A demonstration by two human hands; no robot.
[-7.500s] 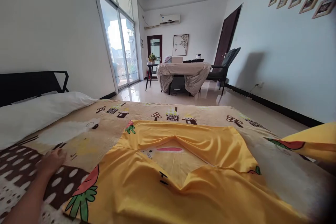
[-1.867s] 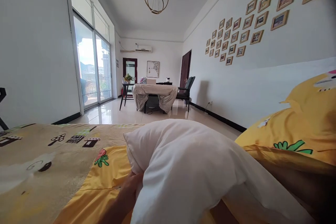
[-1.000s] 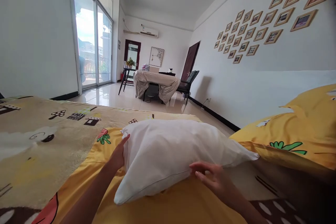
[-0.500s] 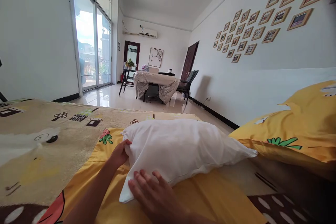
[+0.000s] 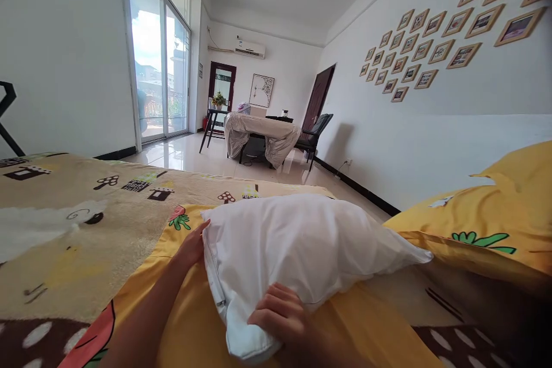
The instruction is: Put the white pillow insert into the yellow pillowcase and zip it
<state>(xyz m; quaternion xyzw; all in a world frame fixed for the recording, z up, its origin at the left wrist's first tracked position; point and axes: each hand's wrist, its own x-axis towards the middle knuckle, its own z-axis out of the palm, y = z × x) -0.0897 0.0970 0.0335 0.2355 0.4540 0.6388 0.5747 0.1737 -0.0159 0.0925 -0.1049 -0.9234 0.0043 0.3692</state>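
Observation:
A plump white pillow (image 5: 293, 241) lies across the yellow fabric in front of me. My left hand (image 5: 193, 244) is at its upper left corner, the fingers bent round the edge and partly hidden. My right hand (image 5: 282, 313) has its fingers curled on the near edge, gripping the pillow's cloth close to the lower left corner. Along the left side, between the two hands, runs a seam with a small zipper pull (image 5: 221, 303). The pillow's right corner tapers to a point and lies untouched.
The bed is spread with a patterned beige blanket (image 5: 129, 213) and yellow fabric (image 5: 190, 299). A yellow pillow (image 5: 495, 213) with a carrot-top print rests at the right. Beyond the bed stand a covered table (image 5: 263, 126) and a dark chair (image 5: 317, 135).
My right hand has gone from lying spread on the pillow to curled on its near edge. The pillow's lower left corner has turned, bringing the zipped side into view.

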